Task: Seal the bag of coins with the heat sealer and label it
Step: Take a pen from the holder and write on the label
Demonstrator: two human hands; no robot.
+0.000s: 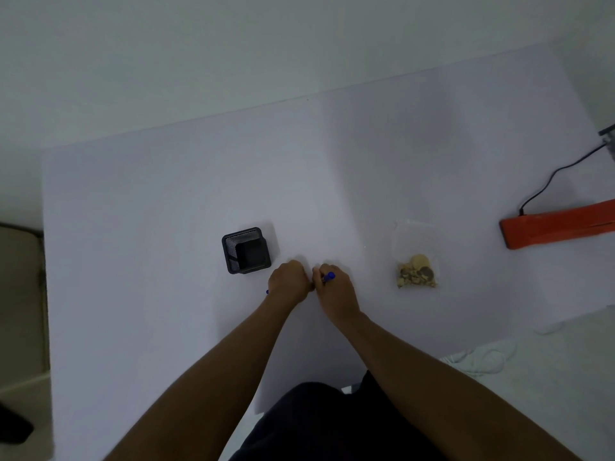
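One clear bag of coins [416, 261], one orange heat sealer [559, 224], one black mesh cup [246, 250], right hand [334, 291] gripping one blue pen [328, 277], left hand [289, 282] fisted around something blue, no legible writing

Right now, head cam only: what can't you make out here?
- Blue pen: mostly covered by the right hand and left hand; capped or not, unclear.
- Heat sealer: cut off by the right edge.
- Bag of coins: clear film too faint to tell whether the top is sealed.
- Black mesh holder: inside too dark to see what it holds.
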